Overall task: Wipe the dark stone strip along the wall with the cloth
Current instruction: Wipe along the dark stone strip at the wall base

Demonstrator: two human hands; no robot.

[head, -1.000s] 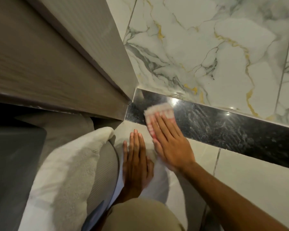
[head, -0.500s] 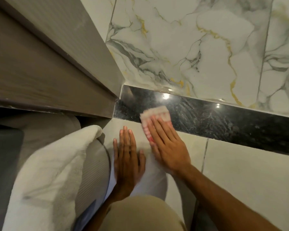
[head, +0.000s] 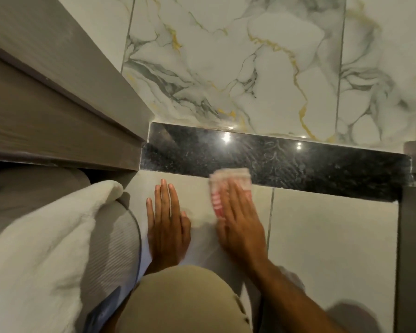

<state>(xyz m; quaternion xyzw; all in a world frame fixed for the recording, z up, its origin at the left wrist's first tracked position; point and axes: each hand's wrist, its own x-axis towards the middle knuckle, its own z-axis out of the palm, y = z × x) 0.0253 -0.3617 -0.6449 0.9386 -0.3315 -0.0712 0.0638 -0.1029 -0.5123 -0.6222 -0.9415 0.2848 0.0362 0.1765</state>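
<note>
Cloth [head: 229, 179], blurred, seemingly touches the dark stone strip [head: 303, 164] under the right hand [head: 240, 227], fingers [head: 235, 197] straight; left hand [head: 167, 227] flat.

The single wide-angle head-worn camera looked forward and steeply down from close above the pale grey tiled floor [head: 334, 248], facing the white gold-veined marble wall [head: 226, 56] and the glossy black speckled stone strip [head: 322, 164] at its foot.

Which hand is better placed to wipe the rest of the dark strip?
Right. The right hand presses the cloth flat on the lower edge of the dark strip; the left hand lies flat on the floor tile, holding nothing.
</note>
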